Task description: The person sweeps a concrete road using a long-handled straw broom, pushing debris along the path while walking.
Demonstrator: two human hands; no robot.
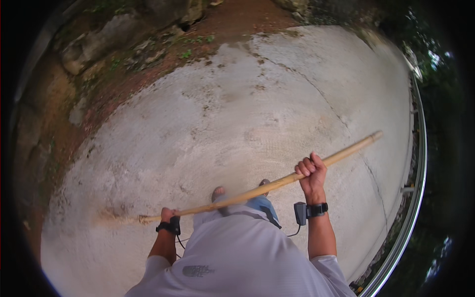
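Note:
A long bamboo pole (pixel 259 189) runs aslant across the front of my body, its bare end up at the right. My right hand (pixel 311 169) is closed around its upper part. Lower down at the left, my left hand (pixel 169 214) grips the pole near its other end. Beyond that hand, tan bristles or fibres (pixel 122 218) spread from the pole's end over the concrete, blurred, so their exact shape cannot be told. Each wrist bears a black strap with a small device and a cable.
I stand in sandals on a pale concrete pavement (pixel 237 141) with a long crack. Rocks (pixel 107 41) and reddish soil (pixel 237 18) border it at the left and far side. A metal guardrail (pixel 421 159) curves along the right edge, with dark foliage behind it.

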